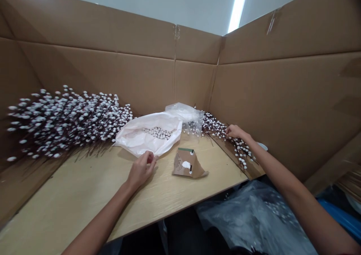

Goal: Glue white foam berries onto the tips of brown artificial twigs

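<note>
My left hand (142, 167) is near the front of a white plastic bag (129, 134), fingers curled with thumb and fingertips together; whether anything is pinched there I cannot make out. Inside the open bag lie many small white berries (159, 132). At the right, my right hand (235, 131) reaches to a pile of dark stems with white berries (214, 125), its fingers closed at the stems. A brown paper bag (186, 164) with a torn white patch stands between my hands. Some stems hang at the table edge below my right wrist.
A big bundle of white-berried branches (73, 119) lies at the left. Clear plastic wrap (186, 114) covers part of the right pile. Cardboard walls (113, 67) enclose the wooden table (84, 195). Below its right edge is a large clear plastic bag (254, 217).
</note>
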A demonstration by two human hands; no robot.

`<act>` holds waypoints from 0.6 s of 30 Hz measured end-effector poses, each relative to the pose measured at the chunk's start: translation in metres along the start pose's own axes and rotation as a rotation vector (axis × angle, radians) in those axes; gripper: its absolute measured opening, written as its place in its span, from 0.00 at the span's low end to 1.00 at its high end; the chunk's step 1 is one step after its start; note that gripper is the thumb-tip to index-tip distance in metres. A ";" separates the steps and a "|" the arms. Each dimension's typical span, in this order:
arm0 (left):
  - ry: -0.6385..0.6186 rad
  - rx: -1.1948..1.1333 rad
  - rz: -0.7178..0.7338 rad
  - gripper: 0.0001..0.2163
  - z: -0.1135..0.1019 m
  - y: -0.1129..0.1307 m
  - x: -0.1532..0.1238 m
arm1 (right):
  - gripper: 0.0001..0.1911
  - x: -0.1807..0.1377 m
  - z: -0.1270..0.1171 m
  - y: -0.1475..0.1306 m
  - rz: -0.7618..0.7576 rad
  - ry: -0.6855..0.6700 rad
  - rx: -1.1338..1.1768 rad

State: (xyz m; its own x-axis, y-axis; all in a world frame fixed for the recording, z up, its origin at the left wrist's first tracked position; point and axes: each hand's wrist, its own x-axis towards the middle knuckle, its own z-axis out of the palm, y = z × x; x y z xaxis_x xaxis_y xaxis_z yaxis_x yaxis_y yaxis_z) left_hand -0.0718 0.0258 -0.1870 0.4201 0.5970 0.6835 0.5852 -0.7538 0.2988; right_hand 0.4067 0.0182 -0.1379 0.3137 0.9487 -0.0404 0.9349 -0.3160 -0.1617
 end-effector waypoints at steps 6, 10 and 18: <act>0.002 -0.002 0.036 0.06 0.001 -0.002 -0.002 | 0.07 -0.005 -0.021 0.004 0.048 0.213 0.274; 0.014 0.002 0.072 0.06 0.002 -0.003 -0.003 | 0.04 -0.015 -0.052 0.001 0.026 0.456 0.582; 0.039 -0.087 0.029 0.07 -0.003 0.002 0.002 | 0.13 -0.051 -0.118 -0.040 -0.233 0.683 1.174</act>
State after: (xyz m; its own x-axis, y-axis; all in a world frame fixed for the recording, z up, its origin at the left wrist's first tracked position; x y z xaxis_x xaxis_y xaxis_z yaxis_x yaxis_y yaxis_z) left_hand -0.0722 0.0247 -0.1828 0.4076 0.5643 0.7180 0.5100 -0.7929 0.3337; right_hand 0.3732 -0.0189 -0.0127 0.5081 0.6752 0.5348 0.3963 0.3680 -0.8412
